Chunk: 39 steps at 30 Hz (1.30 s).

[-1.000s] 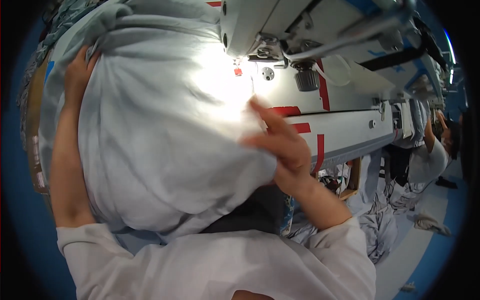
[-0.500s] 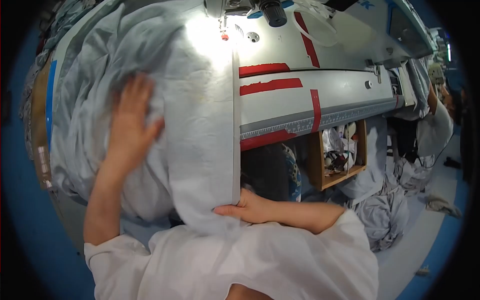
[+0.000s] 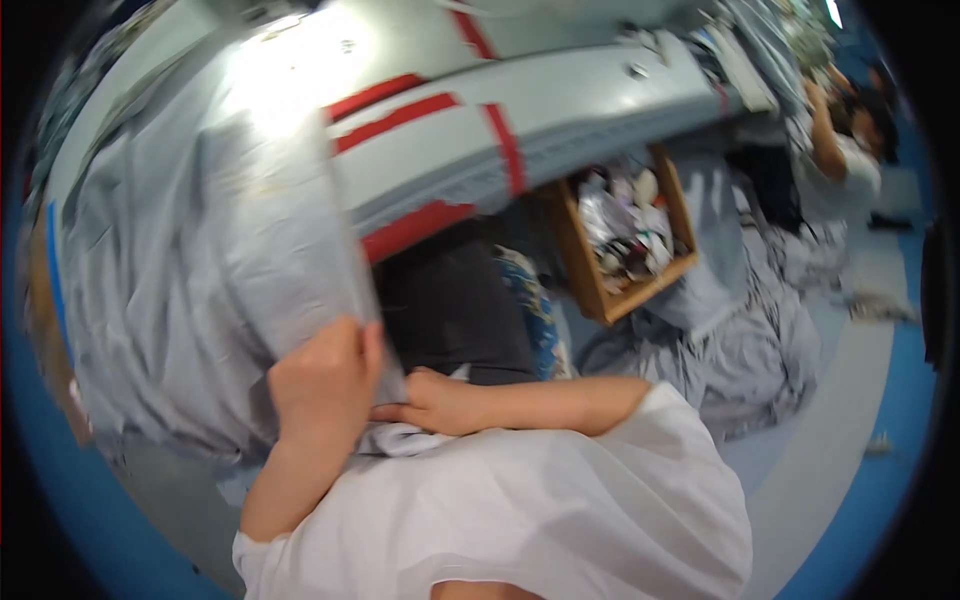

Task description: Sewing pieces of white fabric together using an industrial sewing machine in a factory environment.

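Swung in from the middle of the cloth, the left hand (image 3: 322, 378) now sits on its edge, near the right hand (image 3: 438, 402) at four o'clock. The left has its fingers curled under, thumb toward one o'clock, but blur hides whether it grips. The right, nearly closed, pinches the cloth's near corner close to the body. Its forearm lies almost level from three o'clock; the left forearm rises from seven. The grey cloth (image 3: 190, 270) spreads from the left hand toward nine through twelve o'clock (glaringly lit at the far end). From the right hand, the red-taped machine table (image 3: 420, 160) stands at twelve, a wooden drawer (image 3: 650, 290) at two, crumpled grey fabric (image 3: 765, 360) at three.
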Each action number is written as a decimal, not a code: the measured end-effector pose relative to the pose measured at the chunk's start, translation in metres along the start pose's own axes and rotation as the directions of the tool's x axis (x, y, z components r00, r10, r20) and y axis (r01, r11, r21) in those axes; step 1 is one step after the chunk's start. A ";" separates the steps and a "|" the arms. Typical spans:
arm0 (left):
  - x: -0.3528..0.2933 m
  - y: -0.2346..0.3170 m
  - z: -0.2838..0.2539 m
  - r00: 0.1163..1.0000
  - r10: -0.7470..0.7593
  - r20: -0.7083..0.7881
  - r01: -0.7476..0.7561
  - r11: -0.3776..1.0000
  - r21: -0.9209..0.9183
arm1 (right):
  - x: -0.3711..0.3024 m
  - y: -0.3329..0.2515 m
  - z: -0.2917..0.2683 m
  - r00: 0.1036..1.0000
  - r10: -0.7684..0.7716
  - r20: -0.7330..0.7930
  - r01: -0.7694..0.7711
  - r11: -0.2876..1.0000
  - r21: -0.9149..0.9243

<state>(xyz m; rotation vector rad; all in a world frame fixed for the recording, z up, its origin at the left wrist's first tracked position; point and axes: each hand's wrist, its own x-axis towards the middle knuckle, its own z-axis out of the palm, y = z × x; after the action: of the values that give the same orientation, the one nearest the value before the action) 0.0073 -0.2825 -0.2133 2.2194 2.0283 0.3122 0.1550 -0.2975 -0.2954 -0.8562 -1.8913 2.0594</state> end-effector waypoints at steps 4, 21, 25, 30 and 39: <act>-0.007 -0.008 -0.023 0.999 0.004 -0.037 -0.004 1.000 -0.012 | 0.007 -0.040 -0.009 0.988 0.004 0.154 0.000 1.000 -0.027; 0.079 -0.047 -0.042 0.996 0.083 0.013 -0.060 0.808 -0.586 | 0.052 -0.044 -0.109 0.577 -0.733 0.361 0.761 0.322 -0.563; 0.194 -0.141 -0.018 0.686 0.134 -0.715 -0.036 0.988 0.150 | 0.051 -0.047 -0.108 0.612 -0.695 0.378 0.742 0.338 -0.579; 0.243 -0.182 0.010 0.777 -0.100 -0.621 0.041 0.993 -0.110 | 0.056 -0.060 -0.115 0.679 -0.645 0.351 0.704 0.436 -0.561; 0.300 -0.225 -0.005 0.903 -0.263 -0.338 0.222 0.963 -0.155 | 0.074 -0.080 -0.123 0.699 -0.632 0.334 0.697 0.497 -0.517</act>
<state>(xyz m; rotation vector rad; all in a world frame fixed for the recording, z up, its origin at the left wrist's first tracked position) -0.1874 0.0373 -0.2374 1.9223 2.3656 0.8326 0.1448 -0.1437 -0.2385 -0.0102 -2.4616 1.0157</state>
